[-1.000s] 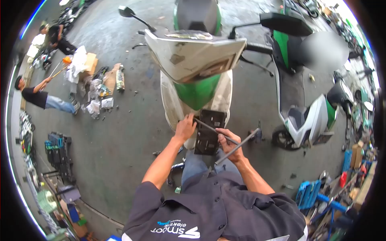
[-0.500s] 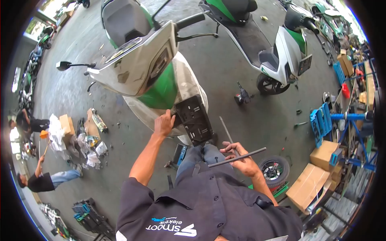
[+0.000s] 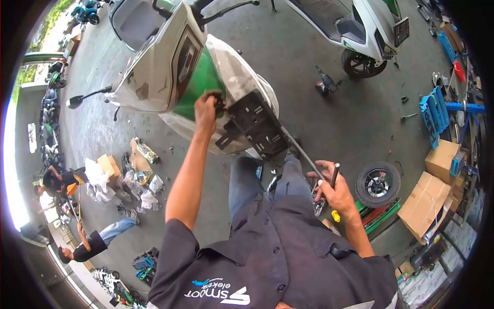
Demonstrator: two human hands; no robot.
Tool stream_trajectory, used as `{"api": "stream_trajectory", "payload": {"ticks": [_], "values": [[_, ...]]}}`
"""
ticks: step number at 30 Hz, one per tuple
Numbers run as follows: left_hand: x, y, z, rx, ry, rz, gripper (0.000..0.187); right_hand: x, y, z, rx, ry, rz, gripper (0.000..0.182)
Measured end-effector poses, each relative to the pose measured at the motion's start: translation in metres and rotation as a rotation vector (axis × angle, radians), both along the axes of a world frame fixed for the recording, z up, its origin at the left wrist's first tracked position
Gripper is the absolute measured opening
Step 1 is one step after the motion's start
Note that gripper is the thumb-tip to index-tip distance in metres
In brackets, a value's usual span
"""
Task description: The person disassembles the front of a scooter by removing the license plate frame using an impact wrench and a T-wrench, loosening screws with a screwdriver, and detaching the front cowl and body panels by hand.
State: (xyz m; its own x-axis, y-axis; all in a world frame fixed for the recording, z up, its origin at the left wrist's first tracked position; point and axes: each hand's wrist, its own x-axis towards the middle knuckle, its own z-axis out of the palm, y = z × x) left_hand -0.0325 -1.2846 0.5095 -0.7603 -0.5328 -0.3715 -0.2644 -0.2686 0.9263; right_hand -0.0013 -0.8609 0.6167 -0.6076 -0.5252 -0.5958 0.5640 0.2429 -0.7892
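Note:
A white and green scooter (image 3: 170,67) stands in front of me, with a black plate holder (image 3: 257,123) at its front. My left hand (image 3: 207,110) is closed at the green panel (image 3: 198,85), beside the holder's upper left; what its fingers grip is too dark to make out. My right hand (image 3: 332,188) is closed round a T-shaped metal rod tool (image 3: 304,154). The long shaft runs up and left, and its tip meets the right edge of the black holder. The dark crossbar (image 3: 335,175) sticks up out of my fingers.
A second scooter (image 3: 355,36) stands at the upper right. A power tool (image 3: 325,82) and a loose wheel (image 3: 378,184) lie on the floor. Cardboard boxes (image 3: 427,201) and blue racks (image 3: 436,116) are at the right. Two people (image 3: 98,242) and packaging (image 3: 105,175) are at the left.
The view has shifted. My left hand has moved up from the holder's left edge to the green panel. My right hand has turned the tool, and its shaft now reaches the holder.

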Motion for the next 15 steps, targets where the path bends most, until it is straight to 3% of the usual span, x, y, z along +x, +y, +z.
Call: {"api": "stream_trajectory", "payload": {"ticks": [2, 4, 5, 7, 8, 10, 15], "values": [[-0.028, -0.004, 0.006, -0.083, -0.045, -0.092, 0.021, 0.007, -0.016, 0.026, 0.134, 0.127, 0.023, 0.04], [-0.055, 0.002, 0.013, -0.582, -0.193, -0.459, 0.031, 0.021, -0.032, 0.04, 0.142, 0.183, 0.016, 0.04], [-0.058, 0.009, 0.011, -0.571, -0.169, -0.476, 0.031, 0.029, -0.041, 0.045, 0.131, 0.233, 0.005, 0.041], [-0.064, 0.019, -0.003, -1.442, -0.246, -0.909, 0.043, 0.057, -0.063, 0.039, 0.091, 0.253, -0.122, 0.044], [-0.064, 0.022, -0.02, -1.522, -0.173, -1.017, 0.054, 0.072, -0.078, 0.037, 0.008, 0.22, -0.233, 0.045], [-0.071, 0.024, -0.041, -1.556, -0.071, -1.12, 0.05, 0.1, -0.109, 0.032, -0.092, 0.14, -0.393, 0.046], [-0.087, 0.036, -0.062, -1.428, -0.017, -1.271, 0.048, 0.153, -0.185, 0.023, -0.02, 0.168, -0.604, 0.043]]}}
